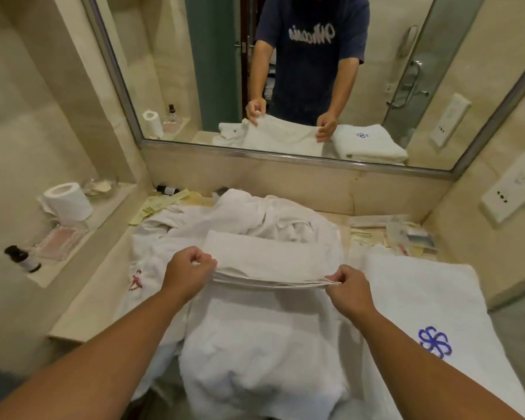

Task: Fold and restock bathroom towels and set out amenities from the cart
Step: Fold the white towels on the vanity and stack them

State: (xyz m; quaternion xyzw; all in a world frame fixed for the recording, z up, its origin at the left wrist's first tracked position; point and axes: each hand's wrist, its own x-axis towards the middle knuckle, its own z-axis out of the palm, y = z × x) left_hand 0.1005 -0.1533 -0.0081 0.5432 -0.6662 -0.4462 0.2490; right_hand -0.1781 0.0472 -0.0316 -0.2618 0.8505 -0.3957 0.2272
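**Both forearms over a half-folded towel at the desk edge**

Two bare forearms reach in from the bottom of the view. The left hand (188, 272) and right hand (350, 287) are both curled, each pinching one end of a layered fold of the white towel (264, 328). The fold is raised and stretched level between them. The towel's lower part lies over the front edge of the desk (82, 301) and hangs toward the camera; its far panel lies flat beyond the hands.

Just right of it, a folded towel (422, 298) lies flat, bearing a blue emblem (434, 341). Behind the held towel is a crumpled heap of white linen (270, 213). A white cloth to the left shows a red embroidered mark (135, 281).

Amenity packets (406, 234) are scattered at the right rear of the desk. Cream packets (161, 207) and a small dark bottle (167, 189), on its side, lie at the left rear.

A side ledge on the left carries a toilet roll (67, 204), a clear tray (61, 241) and a dark bottle (23, 259). The mirror (176, 71) above reflects the same grip. A wall socket (512, 192) sits on the right wall.
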